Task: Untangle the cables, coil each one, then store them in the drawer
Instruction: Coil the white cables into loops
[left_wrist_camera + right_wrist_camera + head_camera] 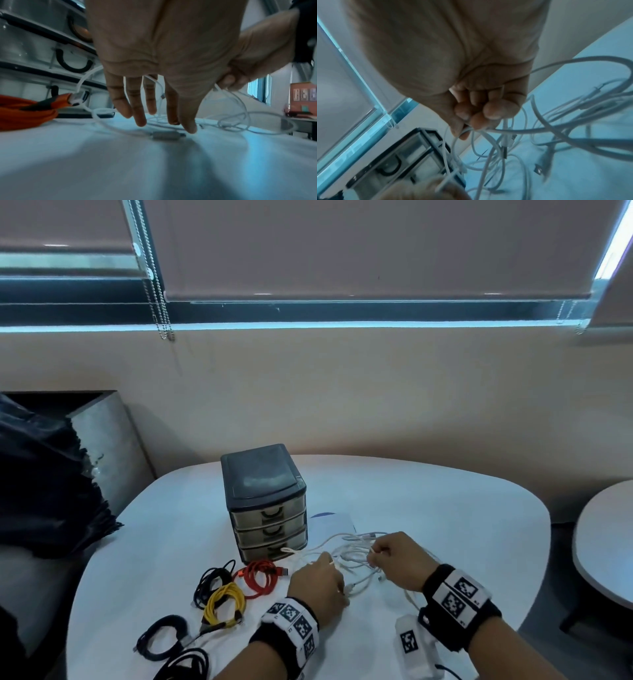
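A tangle of white cables [352,558] lies on the white table [445,508], just right of a dark three-drawer unit [267,508] whose drawers are all closed. My right hand [378,556] pinches a strand of the white cables [505,131] between thumb and curled fingers [498,111] and lifts it off the table. My left hand [323,575] reaches into the tangle with straight, spread fingers [139,111]. A white strand [157,83] runs between them, and a plug [164,135] lies under the fingertips.
Coiled cables lie left of my hands: red [260,577], yellow [224,604] and three black ones [212,580] [161,635] [186,662]. A sheet of paper [334,523] lies behind the tangle. A white tagged device [411,645] sits near the front edge. Another table [606,542] stands at the right.
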`<action>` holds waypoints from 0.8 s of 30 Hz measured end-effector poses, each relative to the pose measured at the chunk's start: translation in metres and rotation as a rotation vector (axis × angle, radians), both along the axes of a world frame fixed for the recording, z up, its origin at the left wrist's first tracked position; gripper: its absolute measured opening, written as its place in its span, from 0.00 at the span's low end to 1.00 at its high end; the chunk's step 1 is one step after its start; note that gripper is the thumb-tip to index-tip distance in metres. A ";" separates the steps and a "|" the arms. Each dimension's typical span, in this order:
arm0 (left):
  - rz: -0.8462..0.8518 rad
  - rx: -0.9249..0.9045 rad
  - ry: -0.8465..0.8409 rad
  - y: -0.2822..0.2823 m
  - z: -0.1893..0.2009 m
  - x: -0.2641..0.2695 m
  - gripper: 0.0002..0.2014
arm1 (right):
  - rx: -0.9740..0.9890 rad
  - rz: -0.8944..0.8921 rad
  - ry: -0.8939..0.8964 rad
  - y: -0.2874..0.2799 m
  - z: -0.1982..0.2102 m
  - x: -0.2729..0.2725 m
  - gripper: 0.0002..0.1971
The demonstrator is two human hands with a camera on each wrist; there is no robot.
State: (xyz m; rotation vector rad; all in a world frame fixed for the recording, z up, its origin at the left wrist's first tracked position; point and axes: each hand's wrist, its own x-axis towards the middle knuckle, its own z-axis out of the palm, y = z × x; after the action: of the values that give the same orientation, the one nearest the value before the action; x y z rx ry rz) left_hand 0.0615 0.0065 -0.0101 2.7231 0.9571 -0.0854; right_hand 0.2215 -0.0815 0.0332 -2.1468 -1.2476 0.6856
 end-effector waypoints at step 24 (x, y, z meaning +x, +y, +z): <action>0.051 -0.575 -1.252 0.019 0.263 -0.064 0.15 | 0.084 0.069 -0.292 0.026 0.092 0.031 0.20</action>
State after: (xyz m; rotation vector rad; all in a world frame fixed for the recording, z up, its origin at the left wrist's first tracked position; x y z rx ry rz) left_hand -0.0026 0.0258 0.2534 1.6602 0.4633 1.0320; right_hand 0.2527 -0.0551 0.1252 -2.1982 -1.4790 0.3465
